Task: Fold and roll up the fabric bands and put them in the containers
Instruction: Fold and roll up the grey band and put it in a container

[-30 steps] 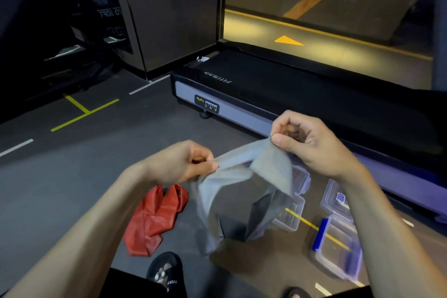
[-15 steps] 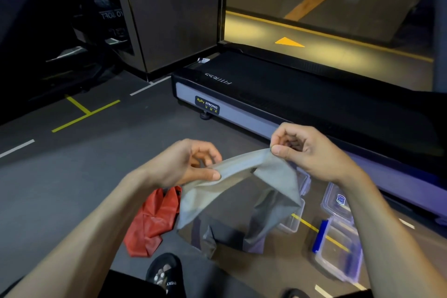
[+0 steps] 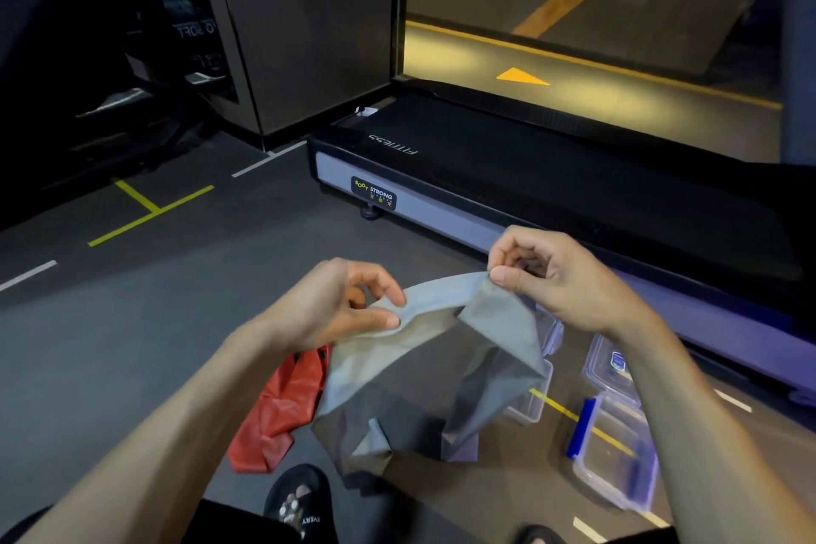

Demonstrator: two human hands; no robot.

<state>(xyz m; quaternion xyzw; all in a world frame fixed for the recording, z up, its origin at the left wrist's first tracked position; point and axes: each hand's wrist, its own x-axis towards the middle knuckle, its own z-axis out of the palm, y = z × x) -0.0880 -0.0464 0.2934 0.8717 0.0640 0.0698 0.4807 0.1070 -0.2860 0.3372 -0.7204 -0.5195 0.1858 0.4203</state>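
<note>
- A red band [image 3: 282, 411] lies crumpled on the dark floor [image 3: 110, 345], low at the left, partly hidden behind the left forearm.
- The left hand [image 3: 335, 307] pinches one end of the grey band [image 3: 441, 358] between thumb and fingers.
- The grey band is held up in the air over the floor; its top edge runs between the two hands and the rest hangs in loose folds, the lower ends near the floor.
- The right hand [image 3: 552, 274] pinches the other end of the grey band, thumb against curled fingers.
- Clear containers [image 3: 616, 455] with blue clips stand open on the floor at the right, beside a treadmill [image 3: 530, 172]; one is partly hidden behind the grey band.
</note>
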